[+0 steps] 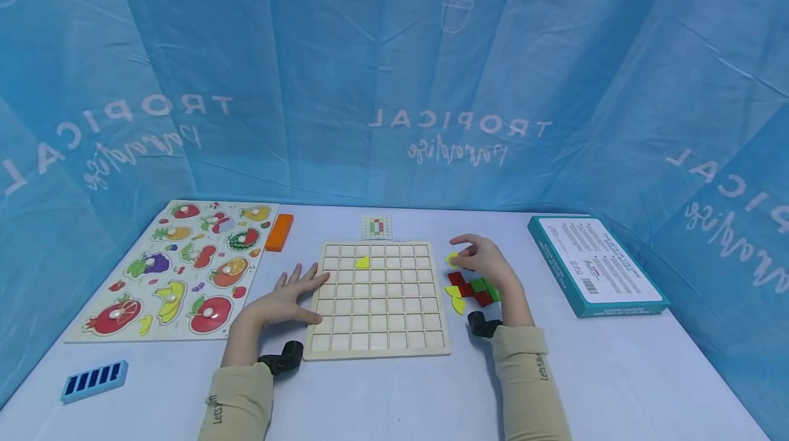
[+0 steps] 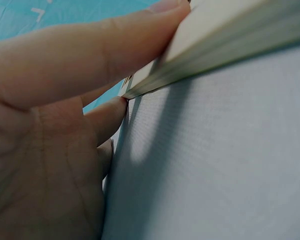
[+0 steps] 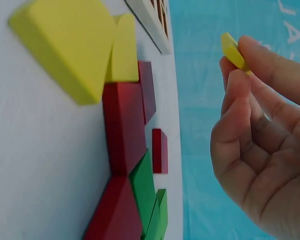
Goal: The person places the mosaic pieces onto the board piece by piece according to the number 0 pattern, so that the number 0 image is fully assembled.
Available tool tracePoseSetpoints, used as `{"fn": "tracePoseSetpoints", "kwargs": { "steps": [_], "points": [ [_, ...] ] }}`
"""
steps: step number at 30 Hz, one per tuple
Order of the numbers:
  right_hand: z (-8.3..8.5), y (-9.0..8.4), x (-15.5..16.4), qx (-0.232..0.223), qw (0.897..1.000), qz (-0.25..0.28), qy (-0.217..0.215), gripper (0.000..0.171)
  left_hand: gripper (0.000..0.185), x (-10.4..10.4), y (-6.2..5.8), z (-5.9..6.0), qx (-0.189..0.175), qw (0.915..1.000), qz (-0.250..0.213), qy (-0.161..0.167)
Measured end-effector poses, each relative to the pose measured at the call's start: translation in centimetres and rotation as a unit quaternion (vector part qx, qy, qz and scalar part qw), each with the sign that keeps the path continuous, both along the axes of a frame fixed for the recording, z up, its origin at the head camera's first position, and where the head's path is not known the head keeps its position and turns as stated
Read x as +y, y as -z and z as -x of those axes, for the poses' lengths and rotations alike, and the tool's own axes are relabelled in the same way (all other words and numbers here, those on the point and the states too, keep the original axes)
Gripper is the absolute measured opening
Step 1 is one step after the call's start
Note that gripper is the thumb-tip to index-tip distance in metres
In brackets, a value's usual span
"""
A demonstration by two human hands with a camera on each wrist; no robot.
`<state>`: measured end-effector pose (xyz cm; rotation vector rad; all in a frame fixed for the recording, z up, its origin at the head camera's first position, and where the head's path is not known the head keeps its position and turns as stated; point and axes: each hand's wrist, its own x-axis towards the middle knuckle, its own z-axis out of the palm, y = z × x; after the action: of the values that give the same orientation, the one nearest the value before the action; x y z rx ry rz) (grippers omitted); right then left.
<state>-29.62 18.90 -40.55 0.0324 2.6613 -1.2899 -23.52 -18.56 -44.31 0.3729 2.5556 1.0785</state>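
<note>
"TROPICAL" printed in white, mirrored, several times on blue backdrop, with unreadable script below. "Let's" on both sleeves. Small print and barcode on box, too small to read.

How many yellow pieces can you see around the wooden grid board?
4 that show: one in a cell of the grid board, one pinched in the right hand, two in the loose pile beside the board. Others may be hidden under the hand.

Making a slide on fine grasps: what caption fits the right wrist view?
Right hand pinches a yellow piece above red, green and yellow pieces on the table.
</note>
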Motion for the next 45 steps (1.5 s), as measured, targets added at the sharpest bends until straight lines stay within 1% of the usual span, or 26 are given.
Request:
{"fn": "tracePoseSetpoints", "kwargs": {
  "steps": [3,7,10,14,28,37,45],
  "points": [
    [0.1,-0.1,-0.4,-0.007,1.000,0.007,0.011,0.043,0.089,0.0,0.0,0.0,0.001,1.0000,0.000,0.002],
    [0.2,-0.3,-0.9,-0.017,0.999,0.022,0.025,0.036,0.089,0.0,-0.1,0.0,0.003,1.0000,-0.001,0.004],
    [0.2,-0.4,-1.3,-0.018,0.999,0.025,0.027,0.032,0.089,0.1,-0.2,0.0,0.002,1.0000,-0.002,0.004],
    [0.1,-0.6,-2.0,-0.009,1.000,0.025,0.014,0.030,0.089,0.1,-0.3,-0.1,0.001,1.0000,-0.001,0.007],
    [0.4,-1.2,-5.4,0.019,0.997,0.067,-0.043,0.022,0.089,0.1,-0.6,-0.3,0.000,1.0000,-0.005,0.007],
    [0.5,-1.3,-7.1,0.028,0.994,0.074,-0.076,0.023,0.089,0.2,-0.7,-0.3,0.000,1.0000,0.001,0.005],
    [1.0,-0.7,-8.7,0.028,0.993,0.080,-0.079,0.019,0.089,0.2,-0.5,-0.1,0.000,1.0000,0.000,0.009]
  ]
}}
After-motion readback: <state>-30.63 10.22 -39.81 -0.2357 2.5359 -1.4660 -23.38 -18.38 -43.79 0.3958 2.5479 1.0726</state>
